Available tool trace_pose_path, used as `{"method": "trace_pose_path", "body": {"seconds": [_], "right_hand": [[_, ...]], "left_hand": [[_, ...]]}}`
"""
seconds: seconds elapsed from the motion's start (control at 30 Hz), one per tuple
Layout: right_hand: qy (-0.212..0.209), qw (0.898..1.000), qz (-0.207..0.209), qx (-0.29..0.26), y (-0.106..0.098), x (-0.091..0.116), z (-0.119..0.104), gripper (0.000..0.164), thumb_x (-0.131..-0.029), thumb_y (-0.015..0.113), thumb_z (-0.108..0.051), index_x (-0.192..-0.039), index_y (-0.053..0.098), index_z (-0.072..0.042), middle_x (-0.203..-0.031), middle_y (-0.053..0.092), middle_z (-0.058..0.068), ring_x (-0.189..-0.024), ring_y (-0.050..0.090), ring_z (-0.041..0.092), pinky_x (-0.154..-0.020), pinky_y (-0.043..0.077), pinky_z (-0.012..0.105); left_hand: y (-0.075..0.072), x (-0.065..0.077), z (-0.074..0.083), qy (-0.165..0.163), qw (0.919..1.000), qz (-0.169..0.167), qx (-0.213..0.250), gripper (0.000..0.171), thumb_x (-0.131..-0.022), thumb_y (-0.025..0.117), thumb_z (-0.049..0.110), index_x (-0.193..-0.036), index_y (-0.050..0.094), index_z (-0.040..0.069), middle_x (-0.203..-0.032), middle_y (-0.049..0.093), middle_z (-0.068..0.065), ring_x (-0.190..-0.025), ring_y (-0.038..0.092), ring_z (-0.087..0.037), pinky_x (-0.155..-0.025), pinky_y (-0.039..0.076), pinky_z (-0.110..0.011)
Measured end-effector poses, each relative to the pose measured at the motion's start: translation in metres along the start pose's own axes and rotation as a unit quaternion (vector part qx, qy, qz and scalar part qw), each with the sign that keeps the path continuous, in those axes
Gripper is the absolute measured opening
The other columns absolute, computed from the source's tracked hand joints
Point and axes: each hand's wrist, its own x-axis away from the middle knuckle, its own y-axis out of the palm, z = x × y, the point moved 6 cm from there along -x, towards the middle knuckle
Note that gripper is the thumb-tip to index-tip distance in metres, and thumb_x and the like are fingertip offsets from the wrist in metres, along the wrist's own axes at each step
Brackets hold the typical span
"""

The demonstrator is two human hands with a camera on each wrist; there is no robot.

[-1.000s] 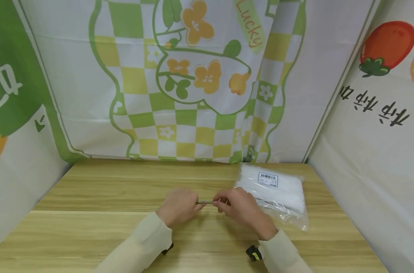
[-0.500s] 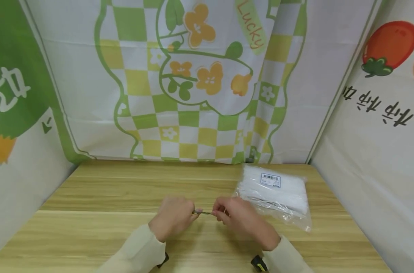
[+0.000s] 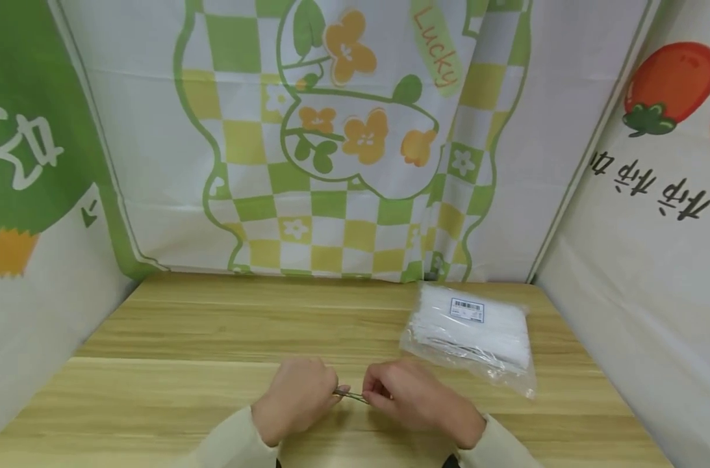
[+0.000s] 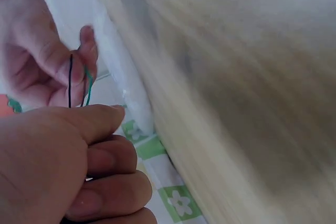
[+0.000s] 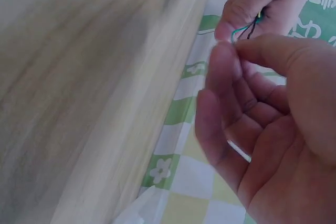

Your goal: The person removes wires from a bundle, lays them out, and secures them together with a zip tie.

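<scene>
In the head view several thin wires (image 3: 351,394) run between my two hands, low over the table. My left hand (image 3: 299,393) grips them in a curled fist, with the thumb along the top. The thumb and index finger of my right hand (image 3: 410,393) pinch the other end, while its remaining fingers are loosely bent. Close up in the left wrist view, a black wire (image 4: 70,80) and a green wire (image 4: 88,85) stretch between the hands. A bit of yellow also shows at the left fist in the right wrist view. The rest of the bundle is hidden inside that fist.
A clear plastic bag (image 3: 471,331) of white contents, with a barcode label (image 3: 468,310), lies at the back right of the wooden table (image 3: 214,325). Printed cloth (image 3: 355,214) hangs behind the table and along both sides.
Both hands have come down towards the near edge of the table in the head view, the wires still held between them. The view has shifted slightly; the bag stays where it lies.
</scene>
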Motion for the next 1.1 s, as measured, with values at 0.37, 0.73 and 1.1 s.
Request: {"method": "trace_pose_path", "body": {"seconds": [0.37,0.73,1.1], "right_hand": [[-0.060,0.998,-0.029,0.002,0.013,-0.007,-0.020,0.010,-0.103,0.070,-0.022,-0.096,0.075,-0.019,-0.085,0.068,-0.015,-0.073,0.050,-0.011,-0.068,0.045,0.011],[-0.140,0.985,0.048,0.090,0.015,0.000,-0.032,0.020,-0.094,0.075,-0.012,-0.082,0.063,-0.024,-0.075,0.059,-0.017,-0.069,0.043,-0.009,-0.063,0.034,0.008],[-0.133,0.988,0.053,0.055,0.004,0.012,0.007,0.019,-0.096,0.073,-0.014,-0.083,0.064,-0.024,-0.071,0.056,-0.019,-0.065,0.042,-0.011,-0.061,0.035,0.008]], "left_hand": [[0.007,0.014,0.014,0.037,0.9986,-0.035,0.016,0.040,-0.098,0.071,0.045,-0.067,0.059,0.022,-0.058,0.044,0.008,-0.052,0.036,-0.008,-0.043,0.035,-0.030],[0.014,0.029,0.004,0.022,0.9975,-0.041,0.054,0.050,-0.107,0.058,0.044,-0.063,0.048,0.023,-0.057,0.031,0.010,-0.051,0.026,-0.007,-0.043,0.028,-0.024],[0.013,0.046,-0.017,0.005,0.9941,-0.042,0.100,0.052,-0.109,0.054,0.046,-0.063,0.050,0.022,-0.058,0.034,0.010,-0.052,0.029,-0.005,-0.044,0.030,-0.024]]}}
